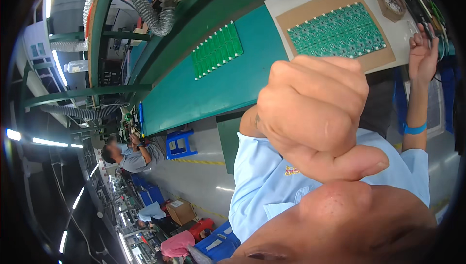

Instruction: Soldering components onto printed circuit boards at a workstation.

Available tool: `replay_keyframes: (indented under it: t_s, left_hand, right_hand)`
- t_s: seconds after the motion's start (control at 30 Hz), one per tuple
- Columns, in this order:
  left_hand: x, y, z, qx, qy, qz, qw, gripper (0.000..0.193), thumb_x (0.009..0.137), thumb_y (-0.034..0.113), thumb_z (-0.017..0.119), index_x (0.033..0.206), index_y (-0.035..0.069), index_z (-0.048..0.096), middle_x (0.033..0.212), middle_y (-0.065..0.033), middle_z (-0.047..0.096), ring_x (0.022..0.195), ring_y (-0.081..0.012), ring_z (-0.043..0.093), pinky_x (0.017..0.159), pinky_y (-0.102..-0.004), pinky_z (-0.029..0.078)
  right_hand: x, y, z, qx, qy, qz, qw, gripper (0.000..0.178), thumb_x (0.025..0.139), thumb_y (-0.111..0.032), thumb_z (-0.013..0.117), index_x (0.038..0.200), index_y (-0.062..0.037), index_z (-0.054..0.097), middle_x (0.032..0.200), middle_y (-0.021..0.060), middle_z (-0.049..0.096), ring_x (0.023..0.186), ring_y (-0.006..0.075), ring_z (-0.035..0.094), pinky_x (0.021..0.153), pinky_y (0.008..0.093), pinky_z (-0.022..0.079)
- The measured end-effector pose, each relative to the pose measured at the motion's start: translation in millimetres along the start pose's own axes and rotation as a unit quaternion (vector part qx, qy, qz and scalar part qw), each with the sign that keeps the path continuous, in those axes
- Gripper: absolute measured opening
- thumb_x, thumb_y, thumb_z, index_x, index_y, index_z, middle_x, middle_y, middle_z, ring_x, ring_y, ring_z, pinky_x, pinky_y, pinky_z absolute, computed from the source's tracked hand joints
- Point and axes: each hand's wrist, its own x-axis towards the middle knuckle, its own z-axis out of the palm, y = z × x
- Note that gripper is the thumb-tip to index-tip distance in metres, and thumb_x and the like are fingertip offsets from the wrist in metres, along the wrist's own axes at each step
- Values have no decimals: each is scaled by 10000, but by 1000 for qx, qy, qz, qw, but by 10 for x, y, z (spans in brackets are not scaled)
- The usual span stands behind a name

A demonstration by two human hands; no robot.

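Left hand (315,108) clenching, any hold hidden; right hand (423,60) lying half-curled, grip unclear; sweeping left risking tipping tub (385,12) near fingers.

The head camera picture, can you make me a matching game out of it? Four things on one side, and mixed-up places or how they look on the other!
Things:
1. Larger circuit board panel
2. Smaller circuit board panel
3. Stool
4. Left hand

Places and looks:
A. Blue, standing on the grey floor
B. Curled up, big and close to the camera
C. Lying on a brown sheet
D. Lying on the green tabletop

Right pairs: 1-C, 2-D, 3-A, 4-B
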Motion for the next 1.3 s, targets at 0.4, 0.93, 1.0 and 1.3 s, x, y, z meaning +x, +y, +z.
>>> replay_keyframes:
  t_s: [0.4,0.93,1.0,1.3]
  left_hand:
    - [-189,-323,199,-14,-65,-53,996,352,830,88,825,623,111,541,564,10,469,474,-145,353,543,-301,370]
    - [-1479,-679,-505,488,-6,-224,844,217,817,110,883,924,47,705,852,-63,698,801,-235,585,765,-367,504]
    - [-1656,-666,-580,544,7,-238,805,346,815,158,901,1064,38,693,1006,-91,704,934,-267,606,869,-391,500]
    - [-2101,-549,-728,619,65,-326,711,747,819,253,921,1429,10,563,1439,-165,613,1304,-361,575,1161,-480,378]
  right_hand:
    - [-183,-389,24,1,-279,-119,953,563,1124,-502,471,1437,-52,598,1413,228,631,1241,318,614,1099,438,464]
    - [-210,98,-35,-427,113,34,897,397,964,-122,741,1341,-34,653,1176,142,732,991,292,696,910,345,544]
    - [-166,17,-30,-538,56,89,836,394,966,-111,728,1340,-15,650,1213,149,722,1023,285,688,924,348,538]
    - [-540,79,390,-511,-188,-131,829,510,970,-253,778,1403,-34,621,1391,165,668,1181,284,675,1033,385,526]
